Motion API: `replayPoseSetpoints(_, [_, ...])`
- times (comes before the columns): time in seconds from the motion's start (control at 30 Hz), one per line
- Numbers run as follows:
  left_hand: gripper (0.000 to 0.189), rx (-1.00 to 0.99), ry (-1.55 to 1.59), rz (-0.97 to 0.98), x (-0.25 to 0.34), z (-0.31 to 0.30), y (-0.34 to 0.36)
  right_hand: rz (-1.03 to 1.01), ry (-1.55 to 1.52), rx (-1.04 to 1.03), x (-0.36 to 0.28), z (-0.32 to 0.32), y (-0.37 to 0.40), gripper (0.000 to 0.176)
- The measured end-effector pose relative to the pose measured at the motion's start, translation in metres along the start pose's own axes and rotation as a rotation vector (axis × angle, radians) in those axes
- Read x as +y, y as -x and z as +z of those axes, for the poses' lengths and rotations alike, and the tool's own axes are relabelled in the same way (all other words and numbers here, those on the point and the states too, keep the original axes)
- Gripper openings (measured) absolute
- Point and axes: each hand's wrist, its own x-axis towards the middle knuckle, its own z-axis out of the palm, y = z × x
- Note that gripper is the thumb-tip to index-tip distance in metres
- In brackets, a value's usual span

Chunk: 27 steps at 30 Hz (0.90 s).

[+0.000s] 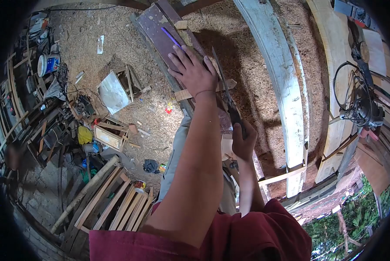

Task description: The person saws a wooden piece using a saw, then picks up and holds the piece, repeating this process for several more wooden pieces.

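Note:
My left hand (195, 75) lies flat with fingers spread on the dark reddish-brown plank bench (153, 28). Beneath its heel, a thin strip of light wood (184, 95) runs across the bench, its other end (231, 84) poking out to the right. A purple pen-like stick (170, 36) lies just beyond the fingertips, and a small wooden block (181, 25) sits further up. My right hand (244, 141) is closed round the dark handle of a handsaw (226, 89). The narrow-looking blade points away from me and crosses the strip beside my left hand.
Sawdust covers the ground (138, 48). A long pale board (275, 65) stretches along the right, with a corded power tool (362, 106) on planks beyond. Wooden slats (125, 204), a white bucket (42, 65), a box-like wooden piece (108, 137) and scrap clutter the left.

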Motion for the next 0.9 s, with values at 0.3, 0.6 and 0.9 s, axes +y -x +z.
replayPoseSetpoints(0.3, [0.08, -0.016, -0.007, -0.009, 0.0, 0.001, 0.001, 0.006, 0.066, -0.021, -0.009, 0.004, -0.009, 0.022])
replayPoseSetpoints(0.6, [0.08, -0.025, -0.04, -0.016, 0.001, -0.001, -0.001, 0.017, -0.015, -0.012, -0.019, 0.004, -0.011, 0.021])
replayPoseSetpoints(0.9, [0.08, -0.021, -0.046, -0.014, -0.001, 0.004, 0.001, -0.085, 0.257, -0.007, -0.008, 0.01, -0.002, 0.02])
